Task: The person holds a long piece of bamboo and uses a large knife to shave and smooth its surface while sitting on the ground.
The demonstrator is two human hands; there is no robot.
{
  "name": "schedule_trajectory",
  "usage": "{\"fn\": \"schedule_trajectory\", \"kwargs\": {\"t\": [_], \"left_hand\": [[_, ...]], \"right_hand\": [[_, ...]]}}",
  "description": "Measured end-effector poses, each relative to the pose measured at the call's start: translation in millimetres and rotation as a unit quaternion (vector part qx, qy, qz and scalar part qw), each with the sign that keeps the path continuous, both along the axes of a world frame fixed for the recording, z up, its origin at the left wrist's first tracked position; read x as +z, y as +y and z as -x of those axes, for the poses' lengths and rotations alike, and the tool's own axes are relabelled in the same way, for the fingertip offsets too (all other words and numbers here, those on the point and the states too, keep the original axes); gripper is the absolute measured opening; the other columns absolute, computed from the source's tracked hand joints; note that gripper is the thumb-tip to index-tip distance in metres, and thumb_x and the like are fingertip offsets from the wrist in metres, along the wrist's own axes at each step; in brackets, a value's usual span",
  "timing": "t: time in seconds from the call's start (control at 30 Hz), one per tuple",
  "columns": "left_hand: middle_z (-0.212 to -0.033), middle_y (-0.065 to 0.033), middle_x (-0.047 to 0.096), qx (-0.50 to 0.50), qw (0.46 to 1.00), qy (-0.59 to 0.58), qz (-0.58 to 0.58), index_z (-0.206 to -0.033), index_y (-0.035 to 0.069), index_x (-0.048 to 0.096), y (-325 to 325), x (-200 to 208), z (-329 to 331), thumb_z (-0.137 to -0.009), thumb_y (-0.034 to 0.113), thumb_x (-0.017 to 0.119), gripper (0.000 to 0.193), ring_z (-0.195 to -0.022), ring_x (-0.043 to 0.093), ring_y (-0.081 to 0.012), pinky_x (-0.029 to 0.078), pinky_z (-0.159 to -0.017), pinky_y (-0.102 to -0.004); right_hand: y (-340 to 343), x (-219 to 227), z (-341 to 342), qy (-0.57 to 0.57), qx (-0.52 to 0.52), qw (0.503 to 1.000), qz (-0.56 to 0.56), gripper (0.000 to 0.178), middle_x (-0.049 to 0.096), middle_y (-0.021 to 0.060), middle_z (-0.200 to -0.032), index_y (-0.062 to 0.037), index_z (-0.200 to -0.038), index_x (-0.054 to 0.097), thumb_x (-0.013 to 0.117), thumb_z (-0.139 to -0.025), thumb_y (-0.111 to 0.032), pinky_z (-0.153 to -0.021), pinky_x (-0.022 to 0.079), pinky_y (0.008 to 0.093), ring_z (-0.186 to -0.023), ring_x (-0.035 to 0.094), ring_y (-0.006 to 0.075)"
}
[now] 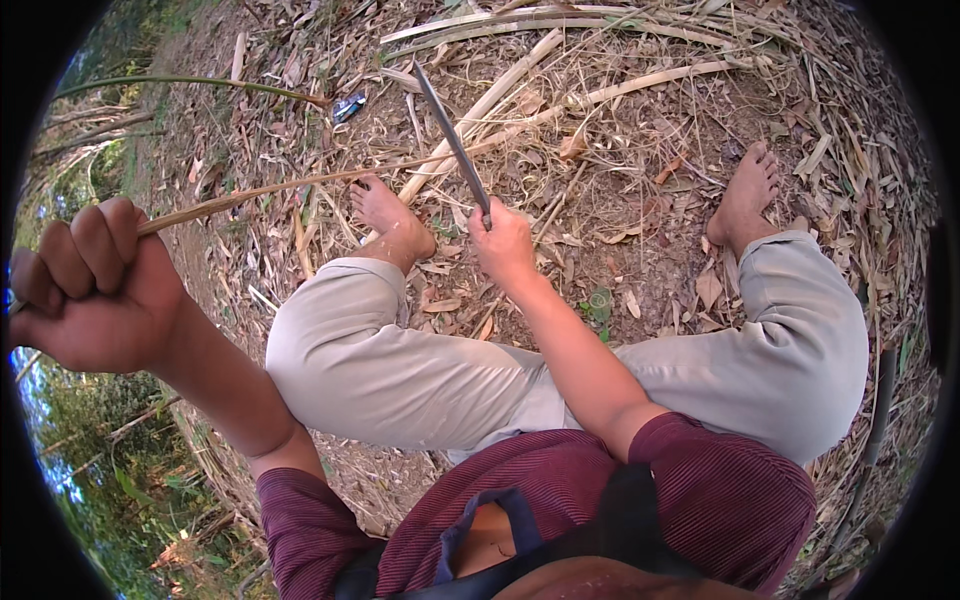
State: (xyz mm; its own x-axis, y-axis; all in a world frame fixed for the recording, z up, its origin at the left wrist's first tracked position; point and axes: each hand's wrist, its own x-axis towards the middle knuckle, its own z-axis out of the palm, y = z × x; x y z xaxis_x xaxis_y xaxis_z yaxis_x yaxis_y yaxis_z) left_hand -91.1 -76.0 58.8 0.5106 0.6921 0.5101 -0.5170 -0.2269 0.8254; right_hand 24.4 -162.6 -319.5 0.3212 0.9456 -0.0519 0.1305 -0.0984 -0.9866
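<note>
My left hand [95,285], raised at the far left, is closed in a fist around a long, thin tan plant strip [270,188]. Pulled straight, the strip runs rightward to the blade of a long dark knife [450,135]. My right hand [503,243] grips the knife's handle end between my knees, with the blade pointing up and away to the left. Strip and blade cross in view; whether they touch, I cannot tell. Past the blade, a pale stalk [640,85] stretches on toward the far right; I cannot tell whether it joins the strip.
Split pale stalks [500,85] lie on ground covered with dry leaves. My bare left foot [390,218] and right foot [745,195] rest on either side. A small blue wrapper [348,107] lies at the upper left, near a green stem [200,82]. Shrubs [110,420] grow along the left.
</note>
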Motion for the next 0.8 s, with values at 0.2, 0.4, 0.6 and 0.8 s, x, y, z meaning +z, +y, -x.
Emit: {"fn": "schedule_trajectory", "kwargs": {"t": [0.2,0.4,0.6,0.8], "left_hand": [[-0.051,0.0064,0.015,0.081,0.995,0.002,-0.062,-0.06,0.021,0.02,-6.4,-5.7,0.0,-0.102,0.033,0.046,0.051,-0.045,0.012,-0.0075,0.012,-0.048,-0.028],[-0.051,0.006,0.014,0.104,0.994,0.017,-0.028,-0.059,0.02,0.02,0.1,1.7,3.4,-0.103,0.036,0.046,0.053,-0.046,0.012,-0.0079,0.011,-0.048,-0.0281],[-0.051,0.006,0.014,0.096,0.992,0.003,-0.079,-0.06,0.021,0.02,0.5,-3.0,-5.7,-0.1,0.029,0.048,0.05,-0.046,0.011,-0.0078,0.011,-0.049,-0.0281],[-0.052,0.0057,0.013,0.229,0.97,0.047,-0.061,-0.061,0.02,0.022,-0.1,5.5,3.8,-0.101,0.034,0.049,0.05,-0.048,0.01,-0.0087,0.012,-0.049,-0.0282]], "right_hand": [[-0.7,12.8,-3.1,0.018,0.009,1.0,0.023,0.016,0.062,0.0215,-0.068,0.0012,-0.09,0.062,0.061,-0.093,-0.015,-0.055,0.048,0.0414,-0.06,0.064,0.0354],[-1.0,-15.9,1.7,-0.036,-0.016,0.999,0.006,0.019,0.064,0.0249,-0.07,0.0015,-0.093,0.062,0.059,-0.093,-0.017,-0.062,0.051,0.051,-0.068,0.067,0.0418],[-2.7,-27.0,-8.8,0.001,0.019,0.992,0.124,0.021,0.065,0.0249,-0.071,0.0046,-0.091,0.061,0.058,-0.094,-0.016,-0.059,0.05,0.0494,-0.065,0.066,0.0419],[3.9,23.7,4.1,0.009,-0.01,0.992,-0.123,0.02,0.062,0.0229,-0.068,0.0017,-0.101,0.062,0.061,-0.092,-0.016,-0.056,0.049,0.0435,-0.06,0.065,0.0372]]}}
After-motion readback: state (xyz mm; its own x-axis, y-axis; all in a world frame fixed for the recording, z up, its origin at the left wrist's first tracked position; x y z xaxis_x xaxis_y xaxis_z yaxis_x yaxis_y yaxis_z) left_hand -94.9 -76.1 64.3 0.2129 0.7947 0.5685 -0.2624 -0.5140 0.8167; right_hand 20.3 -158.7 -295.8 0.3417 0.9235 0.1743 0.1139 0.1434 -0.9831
